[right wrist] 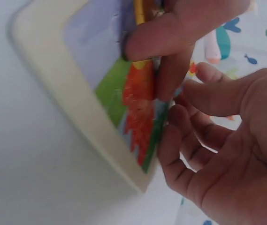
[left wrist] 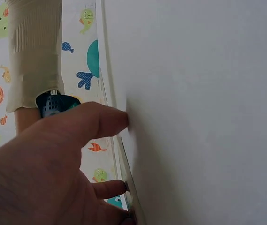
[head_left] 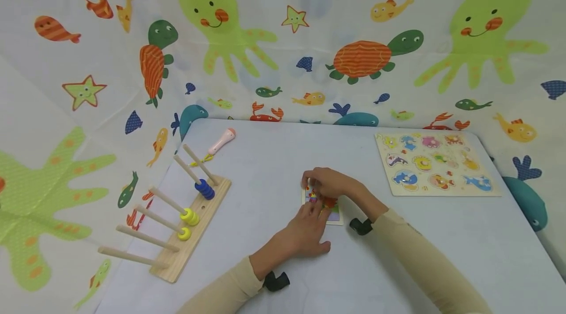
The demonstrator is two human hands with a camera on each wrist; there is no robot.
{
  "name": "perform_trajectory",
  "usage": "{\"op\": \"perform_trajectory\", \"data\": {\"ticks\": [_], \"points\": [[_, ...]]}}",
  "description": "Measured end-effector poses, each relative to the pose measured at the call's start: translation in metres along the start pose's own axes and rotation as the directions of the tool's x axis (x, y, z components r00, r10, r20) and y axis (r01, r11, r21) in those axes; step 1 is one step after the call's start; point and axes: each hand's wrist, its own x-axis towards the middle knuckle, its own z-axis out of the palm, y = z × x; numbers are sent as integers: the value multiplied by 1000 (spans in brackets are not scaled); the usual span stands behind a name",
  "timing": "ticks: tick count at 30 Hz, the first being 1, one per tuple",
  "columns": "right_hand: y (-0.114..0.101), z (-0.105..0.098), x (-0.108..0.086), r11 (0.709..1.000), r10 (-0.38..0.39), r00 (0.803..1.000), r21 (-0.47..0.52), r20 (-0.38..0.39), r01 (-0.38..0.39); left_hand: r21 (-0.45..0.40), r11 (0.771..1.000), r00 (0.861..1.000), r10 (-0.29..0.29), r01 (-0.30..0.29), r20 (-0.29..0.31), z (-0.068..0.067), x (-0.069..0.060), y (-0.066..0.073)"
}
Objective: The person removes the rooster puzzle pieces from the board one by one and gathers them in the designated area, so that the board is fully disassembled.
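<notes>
A small picture puzzle (head_left: 334, 216) with a pale wooden frame (right wrist: 67, 105) lies on the white table between both hands. Its picture has orange, green and lilac parts. The left hand (head_left: 307, 233) reaches over the near side, its extended fingers touching the picture and its thumb (left wrist: 110, 121) spread away. From the far side comes the right hand (head_left: 329, 182), bent fingers at the puzzle's far part; in the right wrist view its curled fingers (right wrist: 173, 159) are close to the edge. Whether they pinch a piece is hidden. Both hands cover much of the picture.
To the left stands a wooden bead abacus (head_left: 190, 235) with upright pegs and blue and yellow beads. Behind it lies a pink pen-like toy (head_left: 221, 142). A sea-animal peg puzzle board (head_left: 384, 164) lies at the far right. Patterned cloth (head_left: 283, 58) hangs behind the table.
</notes>
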Motion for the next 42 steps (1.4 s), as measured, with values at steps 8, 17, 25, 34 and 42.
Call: {"op": "perform_trajectory", "data": {"ticks": [8,17,25,34,42], "points": [[5,1,-1,996,-52,997,63,-62,56,1,1000,1000,-20,20,-2,0,3,-1],[10,5,-4,992,38,995,124,-95,-26,25,1000,1000,-18,19,-16,-2,2,0],[24,6,-4,983,38,996,184,-86,-22,22,1000,1000,-17,18,-18,-3,1,1],[28,6,-16,975,38,989,221,-140,-6,48,999,1000,-19,20,-14,2,3,2],[66,-27,-56,956,96,982,290,-162,-46,33,999,999,-40,40,14,3,5,1]]}}
